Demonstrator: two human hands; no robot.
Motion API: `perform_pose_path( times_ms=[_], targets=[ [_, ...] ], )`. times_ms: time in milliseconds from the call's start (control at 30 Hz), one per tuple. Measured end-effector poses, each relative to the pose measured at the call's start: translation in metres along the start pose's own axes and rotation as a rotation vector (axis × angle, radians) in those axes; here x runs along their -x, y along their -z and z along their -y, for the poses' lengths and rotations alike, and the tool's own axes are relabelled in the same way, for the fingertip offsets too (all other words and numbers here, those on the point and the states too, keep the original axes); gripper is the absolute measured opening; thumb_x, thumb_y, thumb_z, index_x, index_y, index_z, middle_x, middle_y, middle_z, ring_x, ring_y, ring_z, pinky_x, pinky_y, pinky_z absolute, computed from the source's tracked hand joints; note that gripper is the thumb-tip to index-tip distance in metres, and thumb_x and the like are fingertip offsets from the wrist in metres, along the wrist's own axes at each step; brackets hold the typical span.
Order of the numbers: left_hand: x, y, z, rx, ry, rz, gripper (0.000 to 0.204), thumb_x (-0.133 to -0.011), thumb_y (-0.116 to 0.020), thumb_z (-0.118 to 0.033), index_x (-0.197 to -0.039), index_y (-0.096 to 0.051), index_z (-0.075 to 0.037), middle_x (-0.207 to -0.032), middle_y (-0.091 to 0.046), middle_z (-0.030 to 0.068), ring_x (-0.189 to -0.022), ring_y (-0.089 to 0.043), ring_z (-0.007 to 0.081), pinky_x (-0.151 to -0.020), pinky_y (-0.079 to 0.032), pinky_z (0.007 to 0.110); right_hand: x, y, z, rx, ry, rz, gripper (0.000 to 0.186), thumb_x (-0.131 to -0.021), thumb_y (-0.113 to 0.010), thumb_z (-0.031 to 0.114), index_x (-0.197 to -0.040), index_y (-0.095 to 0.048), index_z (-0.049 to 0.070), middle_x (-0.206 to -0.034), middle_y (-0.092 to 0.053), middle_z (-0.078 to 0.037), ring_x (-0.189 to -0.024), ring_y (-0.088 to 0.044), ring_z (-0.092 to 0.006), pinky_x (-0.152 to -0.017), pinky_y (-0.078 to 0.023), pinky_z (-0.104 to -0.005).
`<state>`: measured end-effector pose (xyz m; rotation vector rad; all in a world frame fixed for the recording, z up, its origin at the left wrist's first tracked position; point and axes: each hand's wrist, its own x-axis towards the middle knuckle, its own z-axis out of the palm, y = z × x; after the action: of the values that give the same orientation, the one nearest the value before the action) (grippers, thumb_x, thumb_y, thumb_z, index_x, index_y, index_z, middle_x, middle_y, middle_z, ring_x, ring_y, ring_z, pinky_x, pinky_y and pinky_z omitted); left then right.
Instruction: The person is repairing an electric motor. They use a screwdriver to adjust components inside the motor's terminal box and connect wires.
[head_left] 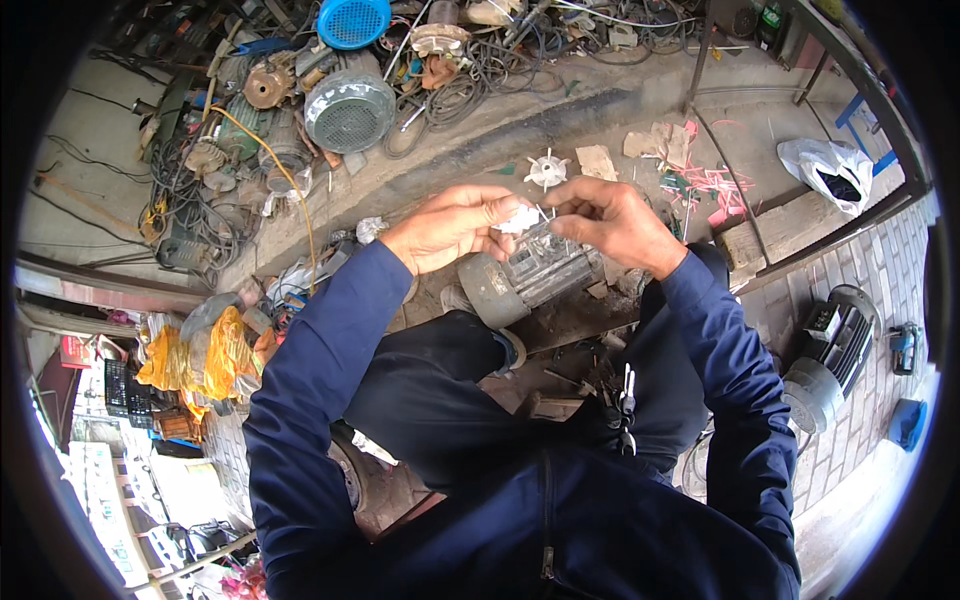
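Note:
Between the thumb and fingers of my left hand (455, 226) is a small white crumpled piece (517, 219), perhaps paper or plastic; its kind is unclear. My right hand (622, 226) is closed in a pinch close beside it, at a thin pale sliver (546, 213) too small to name. Both hands are raised over a grey electric motor (495, 288), which lies on its side between my knees. Just beyond my fingertips, a white fan wheel (546, 171) with stubby blades rests on the ground.
Old motors (350, 112), a blue fan cover (353, 22) and tangled cables (455, 105) crowd the far left. Pink scraps (715, 185) and a white plastic bag (825, 170) lie at the far right. Another motor (832, 350) sits on the paving at right. Yellow bags (228, 355) are at left.

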<state>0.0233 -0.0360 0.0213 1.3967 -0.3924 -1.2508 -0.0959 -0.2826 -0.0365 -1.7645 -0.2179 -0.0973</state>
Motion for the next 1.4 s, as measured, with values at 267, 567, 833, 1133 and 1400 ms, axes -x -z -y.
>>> perform_pose_path(
  times_ms=[267, 567, 833, 1133, 1400],
  targets=[
    [-0.044, 0.082, 0.089, 0.292, 0.107, -0.228, 0.030, -0.106, -0.064, -0.030, -0.120, -0.064, -0.004, -0.104, -0.069, 0.0077, -0.090, -0.069, 0.0177, -0.081, -0.059, 0.033, -0.030, 0.004, -0.161, 0.387, -0.273, -0.080, 0.018, -0.088, -0.070, 0.022, -0.098, -0.076, 0.008, -0.092, -0.075, -0.020, -0.088, -0.073, -0.0377, -0.080, -0.057, -0.0432],
    [-0.108, 0.118, 0.174, 0.576, 0.078, -0.270, 0.045, -0.110, -0.052, -0.036, -0.135, -0.059, 0.001, -0.106, -0.069, 0.0090, -0.093, -0.068, 0.0190, -0.085, -0.058, 0.036, -0.053, -0.032, -0.201, 0.388, -0.262, -0.078, 0.015, -0.087, -0.073, 0.021, -0.097, -0.073, 0.009, -0.088, -0.075, -0.017, -0.083, -0.073, -0.0373, -0.077, -0.058, -0.0437],
    [-0.133, 0.135, 0.192, 0.647, 0.027, -0.220, 0.055, -0.113, -0.040, -0.042, -0.140, -0.054, 0.004, -0.116, -0.070, 0.0132, -0.097, -0.069, 0.0219, -0.090, -0.057, 0.037, -0.070, -0.049, -0.210, 0.490, -0.196, -0.124, 0.016, -0.087, -0.072, 0.018, -0.098, -0.069, 0.006, -0.088, -0.073, -0.019, -0.083, -0.071, -0.0411, -0.074, -0.057, -0.0479],
    [-0.157, 0.130, 0.200, 0.791, -0.039, -0.170, 0.052, -0.113, -0.041, -0.038, -0.142, -0.052, 0.003, -0.124, -0.068, 0.0151, -0.103, -0.069, 0.0231, -0.092, -0.057, 0.037, -0.071, -0.048, -0.205, 0.323, -0.334, -0.081, 0.019, -0.089, -0.072, 0.010, -0.105, -0.072, 0.000, -0.096, -0.073, -0.021, -0.087, -0.072, -0.0379, -0.079, -0.056, -0.0405],
    [-0.157, 0.117, 0.195, 0.680, -0.164, -0.214, 0.040, -0.109, -0.053, -0.021, -0.143, -0.054, 0.001, -0.129, -0.065, 0.0168, -0.113, -0.067, 0.0224, -0.098, -0.056, 0.036, -0.070, -0.050, -0.210, 0.268, -0.271, -0.108, 0.015, -0.090, -0.072, 0.008, -0.104, -0.073, 0.001, -0.096, -0.074, -0.018, -0.087, -0.072, -0.0368, -0.077, -0.056, -0.0405]
  ],
)
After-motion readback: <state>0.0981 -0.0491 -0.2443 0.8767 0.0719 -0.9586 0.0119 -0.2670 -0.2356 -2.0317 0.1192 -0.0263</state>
